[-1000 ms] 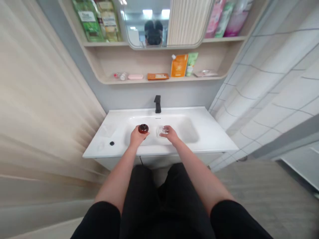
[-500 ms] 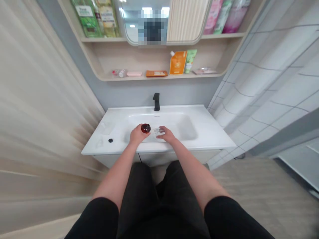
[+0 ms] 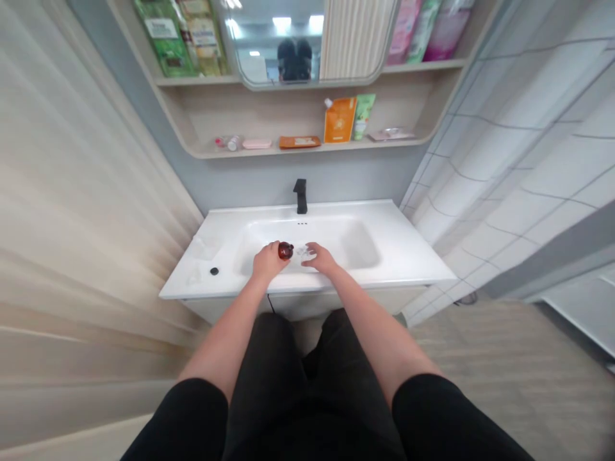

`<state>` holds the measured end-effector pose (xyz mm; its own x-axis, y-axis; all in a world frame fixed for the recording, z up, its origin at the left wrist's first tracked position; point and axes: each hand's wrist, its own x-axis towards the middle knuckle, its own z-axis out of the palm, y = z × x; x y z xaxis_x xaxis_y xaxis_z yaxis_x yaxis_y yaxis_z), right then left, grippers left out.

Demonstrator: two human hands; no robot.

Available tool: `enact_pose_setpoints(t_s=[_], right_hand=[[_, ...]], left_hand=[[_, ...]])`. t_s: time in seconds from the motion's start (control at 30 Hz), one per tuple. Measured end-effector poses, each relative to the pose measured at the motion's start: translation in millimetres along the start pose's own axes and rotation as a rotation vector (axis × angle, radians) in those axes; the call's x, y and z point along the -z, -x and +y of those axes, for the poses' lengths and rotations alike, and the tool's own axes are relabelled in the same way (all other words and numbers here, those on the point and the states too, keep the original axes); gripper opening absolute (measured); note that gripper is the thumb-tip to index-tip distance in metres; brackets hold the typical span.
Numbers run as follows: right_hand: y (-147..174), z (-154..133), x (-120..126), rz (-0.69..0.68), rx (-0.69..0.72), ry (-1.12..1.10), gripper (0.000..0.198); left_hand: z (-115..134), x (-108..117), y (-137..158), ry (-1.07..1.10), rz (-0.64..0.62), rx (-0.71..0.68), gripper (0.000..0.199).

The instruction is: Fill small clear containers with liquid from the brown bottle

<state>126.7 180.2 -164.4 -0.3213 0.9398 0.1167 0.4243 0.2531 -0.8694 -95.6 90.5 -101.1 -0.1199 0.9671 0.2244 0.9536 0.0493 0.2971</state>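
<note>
The left hand [image 3: 266,262] is gripping a small dark red bottle [image 3: 285,250], tilting its top toward the right hand [image 3: 321,258]. That hand is closing around a small clear container [image 3: 302,253] just beside the bottle's mouth, over the white sink [image 3: 355,243]. The two things are nearly touching between the hands.

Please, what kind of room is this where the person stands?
Most likely a bathroom. A white sink with a black faucet stands under a mirror, and the shelf holds toiletry pouches; the right wall is tiled.
</note>
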Motion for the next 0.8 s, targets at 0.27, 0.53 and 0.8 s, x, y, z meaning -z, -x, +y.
enact_pose_setpoints(t_s=[0.27,0.53,0.8], right_hand=[[3.1,-5.5,0.9,-0.009,0.018,0.012,0.081],[3.4,-8.5,2.2,-0.022,0.010,0.035,0.082],[4.0,-9.5,2.5,-0.032,0.014,0.039,0.082]], left_hand=[[1.5,-1.6,0.7,0.003,0.023,-0.039,0.047],[2.3,-3.0,1.4,-0.049,0.044,-0.084,0.042],[2.0,-3.4,2.2,-0.084,0.088,-0.138,0.046]])
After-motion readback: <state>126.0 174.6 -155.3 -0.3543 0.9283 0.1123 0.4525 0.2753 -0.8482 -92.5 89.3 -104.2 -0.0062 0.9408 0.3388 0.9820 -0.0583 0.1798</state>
